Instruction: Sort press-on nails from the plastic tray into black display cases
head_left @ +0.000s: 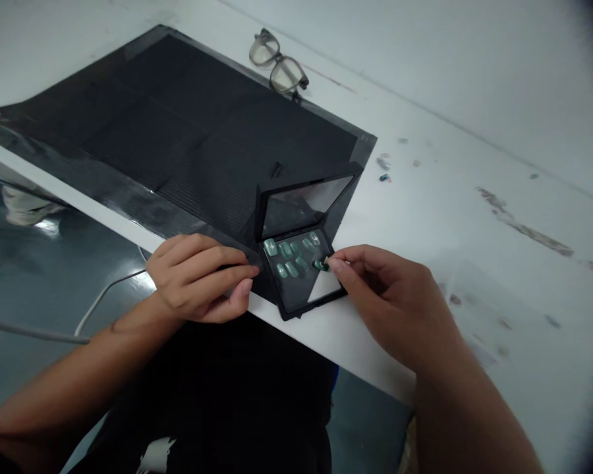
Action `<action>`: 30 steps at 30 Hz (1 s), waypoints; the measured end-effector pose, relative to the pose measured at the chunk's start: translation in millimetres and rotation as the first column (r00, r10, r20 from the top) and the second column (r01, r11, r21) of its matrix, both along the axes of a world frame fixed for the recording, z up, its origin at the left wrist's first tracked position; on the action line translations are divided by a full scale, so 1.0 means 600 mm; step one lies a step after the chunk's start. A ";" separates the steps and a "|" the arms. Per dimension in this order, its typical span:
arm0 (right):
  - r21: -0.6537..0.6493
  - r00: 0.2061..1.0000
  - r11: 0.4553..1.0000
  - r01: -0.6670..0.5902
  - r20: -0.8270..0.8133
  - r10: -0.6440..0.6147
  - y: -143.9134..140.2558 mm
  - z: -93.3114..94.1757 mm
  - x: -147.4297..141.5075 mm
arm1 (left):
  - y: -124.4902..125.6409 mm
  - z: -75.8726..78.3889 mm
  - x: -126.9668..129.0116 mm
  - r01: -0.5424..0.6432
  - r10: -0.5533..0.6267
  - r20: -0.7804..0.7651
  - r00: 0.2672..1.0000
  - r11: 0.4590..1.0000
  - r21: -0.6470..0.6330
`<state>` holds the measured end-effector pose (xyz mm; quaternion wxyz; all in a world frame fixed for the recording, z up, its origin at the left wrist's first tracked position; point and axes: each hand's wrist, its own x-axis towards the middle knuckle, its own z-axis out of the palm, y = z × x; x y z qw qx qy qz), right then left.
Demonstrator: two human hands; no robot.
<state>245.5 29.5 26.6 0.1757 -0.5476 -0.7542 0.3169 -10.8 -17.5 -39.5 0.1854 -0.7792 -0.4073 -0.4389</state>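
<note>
A black hinged case (304, 305) stands open near the table's front edge, its mirrored lid (296, 205) tilted up. Several glossy green press-on nails (291, 268) lie in rows on the base. My right hand (383, 289) is closed, with thumb and forefinger pinching a darker green press-on nail (319, 265) over the base's right side; I cannot tell if it touches the surface. Beside the case's left edge, my left hand (202, 276) is loosely bent with small gaps between its fingers. Nothing shows in it, and its forefinger tip is close to the case.
A large black mat (178, 125) lies under and behind the case. Eyeglasses (278, 60) rest by its far edge. Small nail pieces (384, 178) are scattered on the white table (425, 210) at right. A cable (99, 303) hangs below the front edge at left.
</note>
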 end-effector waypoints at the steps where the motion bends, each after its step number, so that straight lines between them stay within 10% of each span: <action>1: -0.014 1.000 1.000 0.000 0.005 0.000 0.001 0.002 0.000 | 0.000 0.000 0.000 0.003 -0.003 0.002 1.000 1.000 0.000; 30: 0.212 1.000 0.977 0.025 -0.023 -0.021 -0.001 -0.008 -0.009 | -0.001 0.001 0.001 -0.014 0.014 0.009 1.000 1.000 -0.012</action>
